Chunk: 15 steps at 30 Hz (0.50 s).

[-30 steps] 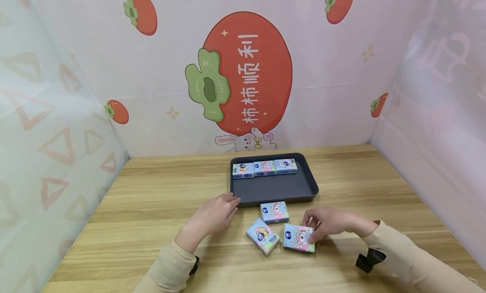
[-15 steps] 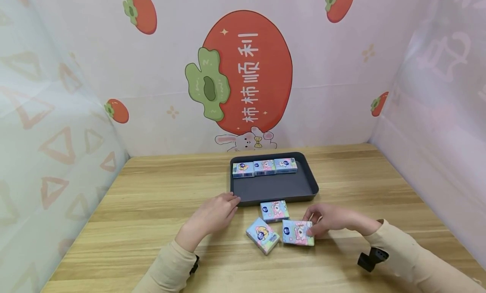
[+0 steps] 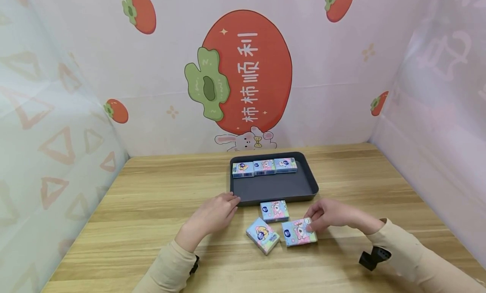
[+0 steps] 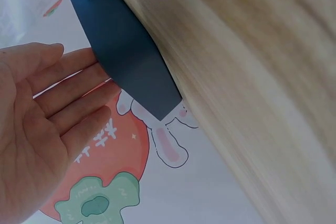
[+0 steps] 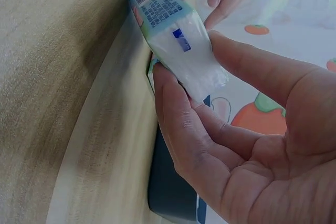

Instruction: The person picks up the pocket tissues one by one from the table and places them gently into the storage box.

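Observation:
My right hand (image 3: 331, 215) pinches a pocket tissue pack (image 3: 296, 234) by its right end, thumb on top. In the right wrist view that tissue pack (image 5: 178, 38) is tilted up between thumb and fingers, its clear wrapper end and barcode showing. My left hand (image 3: 214, 213) rests its fingertips on the near left corner of the dark grey tray (image 3: 274, 189); in the left wrist view the fingers are straight against its wall. Two more packs, a bear-print one (image 3: 275, 211) and a yellow-character one (image 3: 263, 235), lie on the table before the tray.
Three tissue packs (image 3: 264, 166) lie side by side in a row along the tray's back wall. The wooden table (image 3: 171, 179) is enclosed by printed cloth walls at the back and both sides.
My right hand has shifted slightly away from me, and the pinched tissue pack has moved up a little and turned slightly. My left hand and the tray have stayed in place.

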### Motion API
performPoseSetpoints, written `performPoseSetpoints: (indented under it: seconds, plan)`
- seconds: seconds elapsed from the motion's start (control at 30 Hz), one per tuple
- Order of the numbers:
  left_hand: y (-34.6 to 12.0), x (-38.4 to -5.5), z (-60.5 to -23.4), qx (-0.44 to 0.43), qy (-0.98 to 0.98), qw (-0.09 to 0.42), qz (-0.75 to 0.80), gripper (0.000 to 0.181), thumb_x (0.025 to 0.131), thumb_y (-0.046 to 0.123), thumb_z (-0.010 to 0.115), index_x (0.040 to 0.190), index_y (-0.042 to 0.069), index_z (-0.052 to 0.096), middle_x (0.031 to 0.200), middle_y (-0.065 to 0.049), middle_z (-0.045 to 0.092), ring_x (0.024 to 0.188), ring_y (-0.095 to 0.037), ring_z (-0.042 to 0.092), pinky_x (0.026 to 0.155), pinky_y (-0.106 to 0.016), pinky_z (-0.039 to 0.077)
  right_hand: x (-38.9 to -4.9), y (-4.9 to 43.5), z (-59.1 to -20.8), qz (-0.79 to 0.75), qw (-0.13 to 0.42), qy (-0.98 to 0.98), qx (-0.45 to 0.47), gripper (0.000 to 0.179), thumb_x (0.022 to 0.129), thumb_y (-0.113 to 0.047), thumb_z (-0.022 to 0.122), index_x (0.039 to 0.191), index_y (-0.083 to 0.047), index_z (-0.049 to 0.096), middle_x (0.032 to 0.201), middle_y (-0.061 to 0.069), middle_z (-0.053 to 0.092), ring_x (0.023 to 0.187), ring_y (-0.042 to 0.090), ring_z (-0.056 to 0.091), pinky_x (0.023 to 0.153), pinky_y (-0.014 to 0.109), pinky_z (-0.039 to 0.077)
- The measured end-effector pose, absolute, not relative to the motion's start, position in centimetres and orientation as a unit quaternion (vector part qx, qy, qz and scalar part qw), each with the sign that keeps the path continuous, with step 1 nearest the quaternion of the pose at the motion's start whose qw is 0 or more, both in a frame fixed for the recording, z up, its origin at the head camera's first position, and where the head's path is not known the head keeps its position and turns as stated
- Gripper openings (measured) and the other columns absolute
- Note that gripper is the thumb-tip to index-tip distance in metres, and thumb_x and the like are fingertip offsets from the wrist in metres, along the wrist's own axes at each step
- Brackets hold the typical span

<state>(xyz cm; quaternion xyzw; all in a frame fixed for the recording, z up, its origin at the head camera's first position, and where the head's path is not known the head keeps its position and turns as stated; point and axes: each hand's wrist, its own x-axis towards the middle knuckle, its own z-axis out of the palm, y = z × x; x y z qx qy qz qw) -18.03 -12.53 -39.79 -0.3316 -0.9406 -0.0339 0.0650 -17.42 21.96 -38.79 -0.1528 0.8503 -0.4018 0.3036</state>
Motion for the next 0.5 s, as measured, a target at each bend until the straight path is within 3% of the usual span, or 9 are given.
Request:
performPoseSetpoints:
  seconds: [0.5]
  plan:
    - [-12.5,-17.9,-39.7,-0.332,-0.940,0.067,-0.035,0.028,0.094,0.018,0.056,0.117,0.003,0.067,0.118,-0.014,0.065,0.113,-0.026,0.061,0.095,-0.038,0.053,-17.6,22.0,-36.9,-0.401,0.298,0.854,-0.145,0.032,0.079,-0.020,0.076,0.103,0.001,0.067,0.087,0.004,0.068,0.077,0.013,0.064,0.071,0.032,0.059]
